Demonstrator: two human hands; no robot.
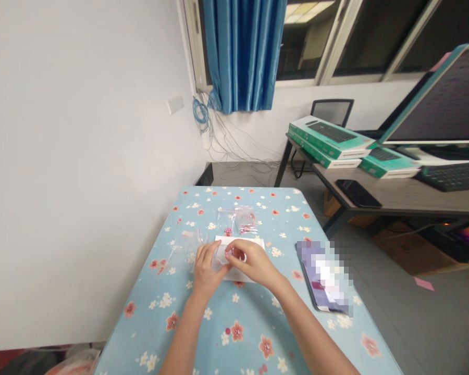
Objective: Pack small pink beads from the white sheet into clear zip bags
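A white sheet or flat card (240, 276) lies on the flowered tablecloth under both hands. My left hand (207, 268) rests over its left edge, fingers stretched out and thumb apart, pointing at the middle. Above the sheet, my right hand (254, 263) has its thumb and index fingertips pinched together; a tiny pinkish bit may be between them, too small to name. Just beyond the sheet is a clear plastic bag (247, 220) with small pink-red pieces inside. Beside it lies a cluster of pink-red beads (228, 231) in another clear bag. Crumpled clear plastic (183, 247) is left of my left hand.
A phone (324, 278), partly pixelated, lies at the table's right side. White wall (82, 156) borders the left. On the desk to the right are green keyboard boxes (328, 138), a black phone (358, 194), a keyboard (455, 174) and a monitor (441, 99).
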